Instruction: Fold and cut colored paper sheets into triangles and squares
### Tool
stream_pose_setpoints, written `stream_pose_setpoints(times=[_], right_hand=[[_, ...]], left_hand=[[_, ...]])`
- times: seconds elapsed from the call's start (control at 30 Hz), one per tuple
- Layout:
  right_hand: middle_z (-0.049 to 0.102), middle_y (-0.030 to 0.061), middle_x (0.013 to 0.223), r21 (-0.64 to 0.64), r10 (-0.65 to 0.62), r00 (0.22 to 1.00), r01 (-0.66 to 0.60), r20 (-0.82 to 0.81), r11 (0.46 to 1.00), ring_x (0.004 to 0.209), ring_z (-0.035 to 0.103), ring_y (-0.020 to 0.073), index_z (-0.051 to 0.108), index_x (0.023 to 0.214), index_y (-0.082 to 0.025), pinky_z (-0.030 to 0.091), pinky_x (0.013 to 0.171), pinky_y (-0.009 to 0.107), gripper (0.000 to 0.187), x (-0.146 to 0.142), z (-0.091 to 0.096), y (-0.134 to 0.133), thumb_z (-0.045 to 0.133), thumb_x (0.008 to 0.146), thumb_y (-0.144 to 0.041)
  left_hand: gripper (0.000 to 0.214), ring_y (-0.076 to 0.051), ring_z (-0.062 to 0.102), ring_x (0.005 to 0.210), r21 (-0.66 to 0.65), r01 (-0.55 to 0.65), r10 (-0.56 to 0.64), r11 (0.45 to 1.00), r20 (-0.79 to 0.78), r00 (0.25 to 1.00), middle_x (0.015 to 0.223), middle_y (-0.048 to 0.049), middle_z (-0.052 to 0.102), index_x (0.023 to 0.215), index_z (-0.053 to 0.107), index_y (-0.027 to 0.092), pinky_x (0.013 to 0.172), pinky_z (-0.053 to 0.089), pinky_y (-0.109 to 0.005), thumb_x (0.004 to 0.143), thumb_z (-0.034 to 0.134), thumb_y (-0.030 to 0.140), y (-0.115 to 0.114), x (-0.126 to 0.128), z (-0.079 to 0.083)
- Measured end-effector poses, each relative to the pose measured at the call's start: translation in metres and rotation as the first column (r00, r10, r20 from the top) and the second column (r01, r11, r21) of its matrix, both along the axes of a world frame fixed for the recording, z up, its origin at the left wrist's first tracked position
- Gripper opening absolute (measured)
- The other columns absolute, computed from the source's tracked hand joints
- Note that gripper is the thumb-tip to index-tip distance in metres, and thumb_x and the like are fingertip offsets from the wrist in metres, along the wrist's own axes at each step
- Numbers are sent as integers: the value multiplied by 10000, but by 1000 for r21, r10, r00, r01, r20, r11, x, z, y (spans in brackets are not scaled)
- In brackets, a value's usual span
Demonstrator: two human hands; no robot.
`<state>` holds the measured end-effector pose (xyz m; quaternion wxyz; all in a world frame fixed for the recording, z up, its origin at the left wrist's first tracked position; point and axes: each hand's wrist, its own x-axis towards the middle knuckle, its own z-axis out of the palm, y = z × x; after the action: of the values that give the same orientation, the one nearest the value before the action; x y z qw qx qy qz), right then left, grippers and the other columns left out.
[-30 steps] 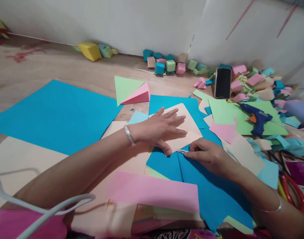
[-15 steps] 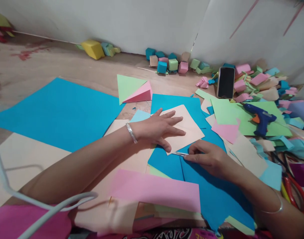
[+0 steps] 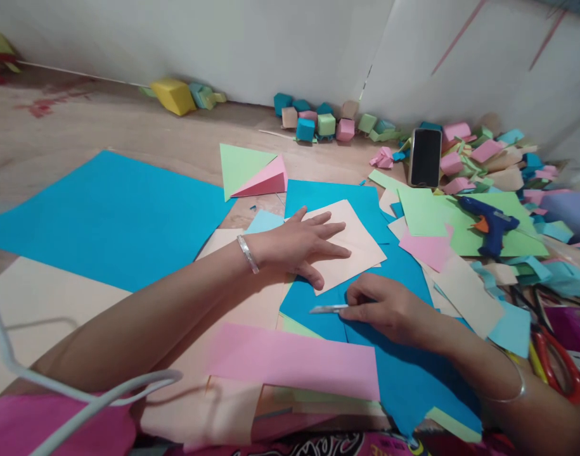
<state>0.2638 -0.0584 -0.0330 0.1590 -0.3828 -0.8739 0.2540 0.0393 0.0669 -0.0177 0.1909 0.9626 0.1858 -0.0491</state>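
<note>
A peach paper square (image 3: 360, 235) lies on blue paper (image 3: 389, 354), and my left hand (image 3: 311, 244) rests flat on it with fingers spread. Just below and right of that square, my right hand (image 3: 382, 310) is closed on a thin metal blade (image 3: 328, 309), probably a craft knife; its handle is hidden in the fingers. The blade points left and sits a little apart from the square's lower edge. A thin strip of another peach sheet shows under the square's right corner. In front of both hands lies a pink paper strip (image 3: 294, 364).
A large blue sheet (image 3: 109, 221) lies at left. On the right are a blue glue gun (image 3: 492, 221), a phone (image 3: 425, 158), red-handled scissors (image 3: 560, 373) and a heap of paper pieces. Paper cubes (image 3: 305, 130) line the wall. A white cable (image 3: 104, 396) crosses the lower left.
My right hand has moved left and toward me with the blade, away from the peach square's lower edge. My left hand stays pressed on the paper. The view has shifted slightly.
</note>
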Motion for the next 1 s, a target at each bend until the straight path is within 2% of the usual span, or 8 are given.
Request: stream_pose_setpoints(times=[0.13,0.27,0.4,0.53,0.63,0.83,0.9,1.0], right_hand=[[646,51,859,61,18,995,-12,-98,998,755,582,145,686,1037,-214,486,659,286,193,11,13,3,524,933,-199],[653,54,904,25,-277,927,292,-254,956,782,616,164,692,1035,-231,514,665,297,204,37,26,18,581,868,-190],[549,-1,751,-379,-696,693,603,-187,702,568,527,113,638,966,-201,429,471,239,195,58,25,34,595,855,-354],[447,-44,648,-535,-800,599,664,-37,522,501,397,79,623,1020,-168,306,406,202,362,57,19,37,630,812,-464],[454,-48,637,-497,-828,560,713,-20,495,484,361,73,625,1095,-143,277,405,210,482,45,20,34,696,750,-471],[418,-63,661,-703,-843,535,576,-63,418,466,297,50,580,1053,-152,210,396,208,458,29,24,33,726,719,-429],[405,-64,631,-678,-828,557,588,-56,441,462,283,48,568,857,-171,197,398,211,307,28,24,33,702,737,-421],[438,-44,589,-523,-777,628,645,-54,558,480,341,72,565,714,-180,253,422,225,260,31,27,28,650,780,-417]], left_hand=[[717,-435,78,1478,-3,-3,3,1000,32,999,1617,-68,217,1405,471,414,1105,65,-691,758,690,631,1,-1,-4],[751,-450,75,1472,-3,-8,8,1000,29,1000,1615,-59,226,1397,477,429,1096,92,-706,720,700,668,1,-2,-4],[742,-451,53,1474,6,-3,3,1000,15,1000,1621,-76,197,1402,478,412,1082,104,-723,735,701,648,0,-1,0],[769,-465,56,1469,8,-10,10,1000,29,1000,1619,-98,197,1404,488,379,1084,86,-725,717,735,621,-1,1,2],[940,-452,28,1475,14,-43,42,999,50,998,1628,-106,148,1468,387,370,1106,57,-702,654,788,615,-2,2,2],[1302,-474,-50,1466,-7,-189,189,982,59,980,1626,-167,-76,1549,146,325,1101,61,-706,503,845,658,-2,2,-4],[1312,-480,-61,1463,-14,-194,194,981,56,979,1624,-179,-77,1550,149,306,1096,56,-717,497,845,664,-3,2,-5],[1299,-465,-54,1470,-5,-232,231,973,136,963,1626,-191,-25,1551,145,275,1109,64,-706,521,833,667,-3,3,-2]])
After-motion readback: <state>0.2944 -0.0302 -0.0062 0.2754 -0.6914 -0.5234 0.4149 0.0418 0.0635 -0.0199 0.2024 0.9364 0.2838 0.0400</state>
